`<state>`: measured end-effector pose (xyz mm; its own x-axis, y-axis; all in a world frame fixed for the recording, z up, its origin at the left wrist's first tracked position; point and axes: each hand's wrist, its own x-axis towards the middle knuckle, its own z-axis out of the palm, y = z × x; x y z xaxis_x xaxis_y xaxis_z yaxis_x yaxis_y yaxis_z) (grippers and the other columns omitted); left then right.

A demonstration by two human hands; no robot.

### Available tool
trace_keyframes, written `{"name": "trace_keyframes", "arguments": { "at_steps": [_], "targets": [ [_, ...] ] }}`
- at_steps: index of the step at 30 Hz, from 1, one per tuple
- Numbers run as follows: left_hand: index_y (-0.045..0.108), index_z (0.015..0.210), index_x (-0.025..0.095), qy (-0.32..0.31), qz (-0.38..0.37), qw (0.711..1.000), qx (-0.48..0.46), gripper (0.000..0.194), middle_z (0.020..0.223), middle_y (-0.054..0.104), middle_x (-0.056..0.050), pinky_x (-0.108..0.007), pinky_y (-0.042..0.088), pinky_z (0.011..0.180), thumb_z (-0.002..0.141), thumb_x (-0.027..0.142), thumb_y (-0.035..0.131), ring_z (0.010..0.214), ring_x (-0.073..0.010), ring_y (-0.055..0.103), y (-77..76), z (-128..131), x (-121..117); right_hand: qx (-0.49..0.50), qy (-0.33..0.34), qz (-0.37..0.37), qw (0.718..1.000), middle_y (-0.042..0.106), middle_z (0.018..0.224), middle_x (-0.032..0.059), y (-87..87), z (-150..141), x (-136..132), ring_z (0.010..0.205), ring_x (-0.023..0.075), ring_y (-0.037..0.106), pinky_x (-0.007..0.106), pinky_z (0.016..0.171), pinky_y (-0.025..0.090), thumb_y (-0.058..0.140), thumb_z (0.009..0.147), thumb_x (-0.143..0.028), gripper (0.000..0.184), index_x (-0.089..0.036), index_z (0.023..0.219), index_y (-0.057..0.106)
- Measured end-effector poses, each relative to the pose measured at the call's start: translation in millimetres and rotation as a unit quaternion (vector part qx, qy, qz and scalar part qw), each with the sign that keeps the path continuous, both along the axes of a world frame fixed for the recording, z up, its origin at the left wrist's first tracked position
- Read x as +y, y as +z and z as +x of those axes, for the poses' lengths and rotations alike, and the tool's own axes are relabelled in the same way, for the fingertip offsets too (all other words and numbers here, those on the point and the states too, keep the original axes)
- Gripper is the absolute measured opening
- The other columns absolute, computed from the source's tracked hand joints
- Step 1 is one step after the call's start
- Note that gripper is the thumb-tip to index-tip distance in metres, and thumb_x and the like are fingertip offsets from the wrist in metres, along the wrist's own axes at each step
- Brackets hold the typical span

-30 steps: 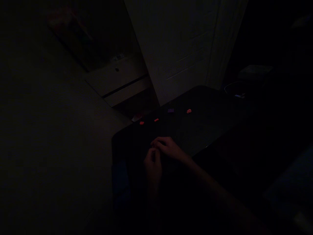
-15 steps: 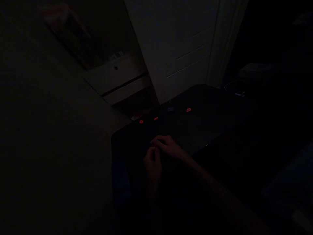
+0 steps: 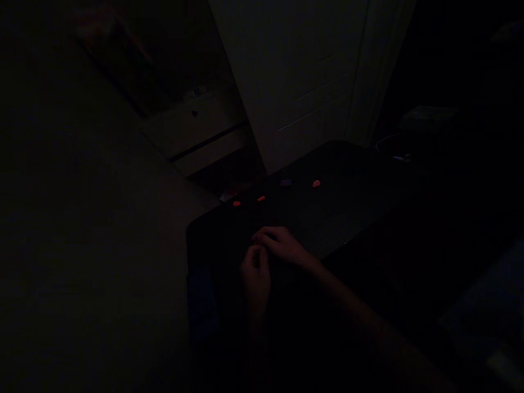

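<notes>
The scene is very dark. Over the near left part of a dark table (image 3: 344, 204), my left hand (image 3: 256, 267) and my right hand (image 3: 278, 242) meet at the fingertips. Both are closed in a pinch, and whatever lies between the fingers is too dark and small to make out. Beyond them on the tabletop sit a small orange-red lump (image 3: 236, 203), a short orange-red bar (image 3: 261, 198), a purple block (image 3: 285, 183) and a rounder orange-pink piece (image 3: 316, 184).
A dark blue flat object (image 3: 202, 300) lies at the table's left edge. Behind the table stand a pale door (image 3: 303, 82) and a drawer unit (image 3: 200, 123). A thin cable (image 3: 385, 140) curves near the far right corner. A pale wall (image 3: 102, 218) runs along the left.
The view has shifted very slightly and its brightness varies. Both hands keep the same pinched pose, and the pieces on the table stay where they were.
</notes>
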<state>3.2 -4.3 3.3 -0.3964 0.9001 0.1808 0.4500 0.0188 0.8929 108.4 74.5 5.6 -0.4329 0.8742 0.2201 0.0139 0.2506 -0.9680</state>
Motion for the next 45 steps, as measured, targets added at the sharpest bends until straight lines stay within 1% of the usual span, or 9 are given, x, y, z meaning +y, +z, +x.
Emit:
{"name": "trace_keyframes", "arguments": {
  "at_steps": [7, 13, 22, 28, 34, 37, 45],
  "targets": [
    [0.066, 0.085, 0.019, 0.000, 0.001, 1.000, -0.006, 0.022, 0.075, 0.065, -0.001, -0.024, 0.046, 0.064, 0.091, 0.038, 0.056, 0.071, -0.0164, 0.062, -3.9, -1.5, 1.2, 0.004, -0.001, 0.004, 1.000, 0.077, 0.093, 0.0048, -2.4, -1.0, 0.9, 0.087, 0.0173, 0.071, 0.026, 0.078, 0.050, 0.054, 0.096, -0.025, 0.024, -0.016, 0.096, 0.076],
    [0.066, 0.084, 0.019, 0.001, 0.001, 1.000, -0.007, 0.022, 0.073, 0.065, -0.001, -0.025, 0.046, 0.063, 0.091, 0.038, 0.055, 0.068, -0.0160, 0.061, -1.5, -0.2, 1.0, 0.004, -0.002, 0.004, 1.000, 0.077, 0.093, 0.0041, -2.5, -0.2, 0.9, 0.086, 0.0170, 0.071, 0.026, 0.078, 0.050, 0.055, 0.096, -0.024, 0.023, -0.017, 0.095, 0.076],
    [0.066, 0.084, 0.019, 0.004, 0.001, 1.000, 0.009, 0.023, 0.077, 0.067, -0.002, -0.026, 0.047, 0.067, 0.091, 0.038, 0.055, 0.073, -0.0173, 0.063, -1.6, -0.9, 0.5, 0.000, 0.000, 0.000, 1.000, 0.077, 0.092, 0.0041, 0.1, 0.1, 0.0, 0.086, 0.0170, 0.071, 0.025, 0.077, 0.050, 0.054, 0.096, -0.023, 0.023, -0.016, 0.095, 0.076],
    [0.066, 0.086, 0.019, 0.003, 0.002, 1.000, 0.010, 0.022, 0.077, 0.067, -0.002, -0.025, 0.047, 0.066, 0.092, 0.038, 0.055, 0.072, -0.0170, 0.063, -2.1, -0.6, 0.4, -0.003, 0.004, 0.002, 1.000, 0.077, 0.094, 0.0041, 0.4, 0.5, 0.0, 0.088, 0.0170, 0.071, 0.026, 0.079, 0.050, 0.054, 0.096, -0.025, 0.023, -0.017, 0.094, 0.076],
    [0.065, 0.086, 0.019, -0.003, 0.000, 1.000, -0.006, 0.022, 0.077, 0.065, -0.001, -0.025, 0.045, 0.065, 0.092, 0.038, 0.055, 0.072, -0.0163, 0.062, -1.4, -0.1, 0.2, -0.007, 0.000, 0.001, 1.000, 0.077, 0.093, 0.0043, 0.0, 0.3, -0.1, 0.086, 0.0167, 0.070, 0.026, 0.078, 0.050, 0.054, 0.096, -0.023, 0.023, -0.016, 0.096, 0.076],
    [0.065, 0.084, 0.019, -0.004, -0.002, 1.000, -0.008, 0.022, 0.075, 0.064, 0.000, -0.024, 0.045, 0.064, 0.091, 0.037, 0.055, 0.069, -0.0157, 0.060, -0.6, 0.0, 0.2, -0.004, 0.001, 0.007, 1.000, 0.077, 0.092, 0.0040, -0.3, 0.2, 0.1, 0.086, 0.0164, 0.070, 0.026, 0.078, 0.050, 0.054, 0.096, -0.024, 0.023, -0.016, 0.095, 0.076],
    [0.066, 0.085, 0.019, 0.000, -0.002, 1.000, -0.003, 0.023, 0.076, 0.065, -0.001, -0.024, 0.045, 0.064, 0.092, 0.039, 0.055, 0.071, -0.0160, 0.061, -1.0, 0.2, 0.0, -0.005, 0.003, 0.004, 1.000, 0.077, 0.092, 0.0039, 0.3, 0.6, 0.4, 0.086, 0.0166, 0.070, 0.026, 0.078, 0.050, 0.054, 0.096, -0.025, 0.023, -0.017, 0.095, 0.076]
  ]
}}
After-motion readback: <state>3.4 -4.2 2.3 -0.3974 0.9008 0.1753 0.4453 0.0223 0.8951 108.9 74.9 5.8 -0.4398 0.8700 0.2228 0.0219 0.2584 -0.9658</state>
